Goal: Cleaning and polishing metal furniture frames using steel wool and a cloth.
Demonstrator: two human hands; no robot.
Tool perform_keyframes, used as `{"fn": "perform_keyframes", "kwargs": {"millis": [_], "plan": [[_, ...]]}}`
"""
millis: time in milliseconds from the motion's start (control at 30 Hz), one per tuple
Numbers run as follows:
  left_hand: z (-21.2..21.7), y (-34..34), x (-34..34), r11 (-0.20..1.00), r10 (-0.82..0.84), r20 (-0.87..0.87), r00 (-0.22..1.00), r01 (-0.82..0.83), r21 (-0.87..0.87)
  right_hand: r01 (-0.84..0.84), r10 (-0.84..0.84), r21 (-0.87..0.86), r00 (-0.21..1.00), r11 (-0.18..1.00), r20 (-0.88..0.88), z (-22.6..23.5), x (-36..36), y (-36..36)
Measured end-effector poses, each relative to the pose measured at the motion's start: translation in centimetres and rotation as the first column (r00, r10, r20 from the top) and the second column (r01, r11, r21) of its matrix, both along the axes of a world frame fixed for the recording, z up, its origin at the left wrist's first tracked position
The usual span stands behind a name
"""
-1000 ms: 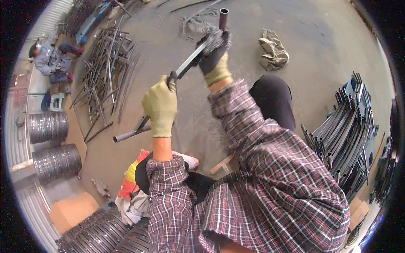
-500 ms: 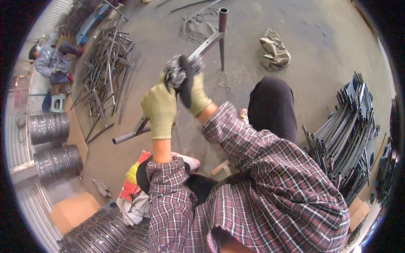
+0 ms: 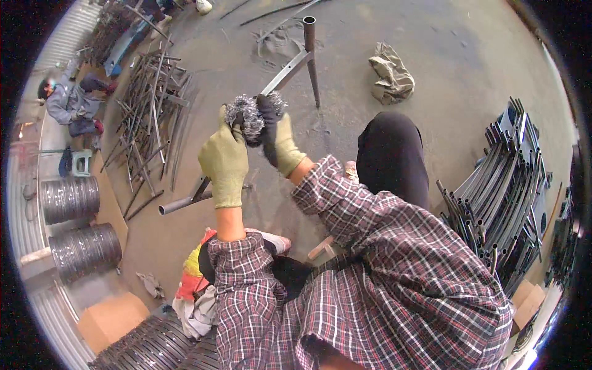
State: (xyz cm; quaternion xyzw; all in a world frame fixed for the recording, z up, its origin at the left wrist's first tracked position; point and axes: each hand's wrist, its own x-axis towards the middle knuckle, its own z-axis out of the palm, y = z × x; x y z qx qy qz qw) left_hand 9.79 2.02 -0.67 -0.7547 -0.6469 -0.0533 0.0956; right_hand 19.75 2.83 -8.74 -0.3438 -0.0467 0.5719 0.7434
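A wad of grey steel wool is wrapped around the middle of a metal frame. My left hand, in a pale green glove with dark fingers, is closed on the wool from the left. From the right, my similarly gloved right hand grips it too. Beyond the hands, a flat drilled bar of the frame joins an upright round tube. Another tube of the frame sticks out below my left wrist. The wool and gloves hide the part between.
A pile of metal frames lies at left, with a seated person beyond it. Bundled curved tubes stand at right. Crumpled brown sacking lies on the floor ahead. Dark coils and a cardboard piece are at near left.
The whole scene has shifted slightly left in view. Both hands, still gripping the steel wool, have moved a little nearer to me. The wool looks sharper now.
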Motion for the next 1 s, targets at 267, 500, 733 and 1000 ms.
{"fn": "perform_keyframes", "kwargs": {"millis": [267, 500, 733, 1000], "plan": [[0.8, -0.3, 0.0, 0.998, -0.055, 0.076, 0.996, 0.053, 0.024, 0.499, -0.609, 0.414, 0.769, 0.761, 0.193, 0.2, 14.7, 4.1], [0.2, -0.5, 0.1, 0.997, -0.064, 0.08, 0.995, 0.061, 0.044, 0.209, -0.453, 0.432, 0.661, 0.877, 0.599, -0.2, 13.0, 7.3], [0.9, -0.9, 0.0, 0.999, -0.038, 0.089, 0.995, 0.037, 0.011, 0.065, -0.491, 0.537, 0.51, 0.841, 0.707, -0.7, 16.2, 7.0], [0.5, -0.9, 0.3, 0.996, -0.082, 0.077, 0.994, 0.078, 0.052, 0.107, -0.132, 0.107, 0.955, 0.988, 0.264, -3.7, 15.9, 8.0]]}}
